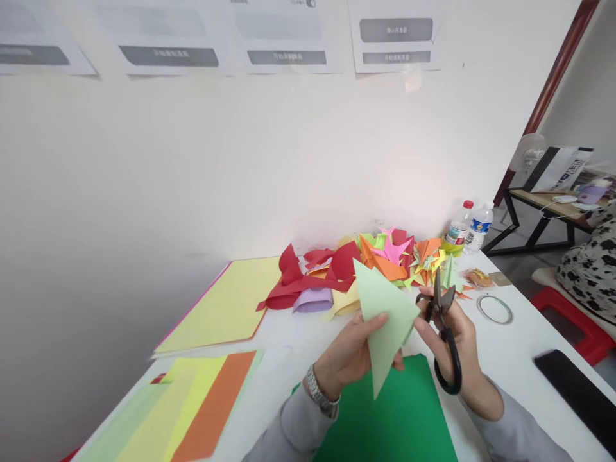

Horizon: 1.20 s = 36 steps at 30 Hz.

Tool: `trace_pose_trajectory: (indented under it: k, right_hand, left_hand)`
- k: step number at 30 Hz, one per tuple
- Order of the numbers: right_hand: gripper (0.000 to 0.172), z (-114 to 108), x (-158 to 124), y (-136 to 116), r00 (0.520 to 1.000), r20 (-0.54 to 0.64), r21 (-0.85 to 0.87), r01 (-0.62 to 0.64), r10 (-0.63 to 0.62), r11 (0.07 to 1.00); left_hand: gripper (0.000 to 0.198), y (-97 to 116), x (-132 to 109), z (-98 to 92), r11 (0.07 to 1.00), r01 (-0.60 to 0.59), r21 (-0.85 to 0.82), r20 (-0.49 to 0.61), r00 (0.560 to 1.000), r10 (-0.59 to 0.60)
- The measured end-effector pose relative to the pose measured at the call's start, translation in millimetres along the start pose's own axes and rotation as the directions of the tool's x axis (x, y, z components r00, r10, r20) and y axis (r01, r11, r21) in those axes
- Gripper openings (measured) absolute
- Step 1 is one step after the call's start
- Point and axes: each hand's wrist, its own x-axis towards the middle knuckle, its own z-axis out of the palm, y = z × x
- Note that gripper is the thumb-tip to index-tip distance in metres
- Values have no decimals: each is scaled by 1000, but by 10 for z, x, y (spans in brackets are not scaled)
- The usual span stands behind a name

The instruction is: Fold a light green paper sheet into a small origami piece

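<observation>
Pinched between the thumb and fingers of my left hand (353,350) is a folded pale green sheet of paper (385,314), shaped like a triangle and held up off the table. My right hand (459,346) holds black-handled scissors (443,308), with the blades pointing up and slightly apart. The fingers of that hand reach close to the right corner of the folded paper; whether they touch it I cannot tell. Below both hands lies a green sheet (389,417) on the white table.
Red curled paper (312,282) and folded paper cranes (385,253) pile up at the back. Colored sheets (192,398) and a large yellow sheet (226,301) lie left. On the right are bottles (476,228), a tape ring (495,309) and a black object (577,391).
</observation>
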Motion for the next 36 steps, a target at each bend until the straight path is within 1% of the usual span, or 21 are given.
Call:
trace_pose_trajectory:
  k: [2, 3, 4, 6, 8, 10, 13, 17, 19, 22, 25, 27, 30, 36]
  right_hand:
    - [36, -17, 4, -52, 992, 80, 113, -102, 93, 988]
    - [38, -25, 2, -81, 978, 152, 183, -170, 143, 968]
    - [39, -29, -5, -109, 953, 237, 259, -249, 188, 933]
    - [40, -25, -34, -167, 870, 420, 384, -429, 259, 818]
    - [42, -3, -81, -220, 774, 564, 426, -572, 289, 700]
    - [43, 27, -134, -257, 714, 640, 424, -636, 283, 645]
    - [43, 63, -191, -270, 673, 680, 400, -675, 293, 621]
    - [42, 76, -211, -238, 650, 673, 377, -712, 353, 592]
    - [42, 74, -217, -222, 658, 667, 390, -709, 350, 588]
    - [42, 73, -237, -206, 683, 658, 425, -685, 318, 592]
    - [41, 82, -253, -199, 676, 661, 416, -691, 324, 592]
    - [42, 93, -251, -198, 664, 661, 395, -703, 349, 591]
    - [43, 105, -231, -200, 665, 643, 376, -707, 381, 599]
    - [42, 55, -174, -194, 700, 607, 361, -664, 376, 655]
  left_hand:
    - [32, 80, -22, -35, 999, -20, -37, -61, 998, 17]
    - [33, 125, -36, -44, 998, -31, -52, -81, 996, 27]
    - [34, 169, -50, -46, 998, -39, -56, -95, 995, 34]
    - [32, 240, -75, -37, 994, -92, -53, -133, 987, 84]
    - [30, 281, -87, -23, 991, -124, -48, -172, 978, 114]
    - [30, 296, -85, -15, 990, -128, -53, -196, 974, 116]
    - [31, 300, -78, -17, 989, -137, -58, -203, 971, 123]
    - [29, 310, -87, -32, 989, -146, -39, -229, 964, 133]
    - [30, 314, -92, -46, 990, -140, -30, -244, 961, 129]
    - [31, 311, -88, -71, 988, -153, -19, -262, 954, 143]
    - [29, 301, -73, -78, 985, -170, -18, -262, 952, 159]
    - [29, 296, -67, -72, 985, -171, -13, -251, 954, 163]
    - [33, 293, -76, -76, 988, -152, 29, -218, 964, 155]
    - [32, 313, -134, -146, 966, -108, 234, -135, 981, 143]
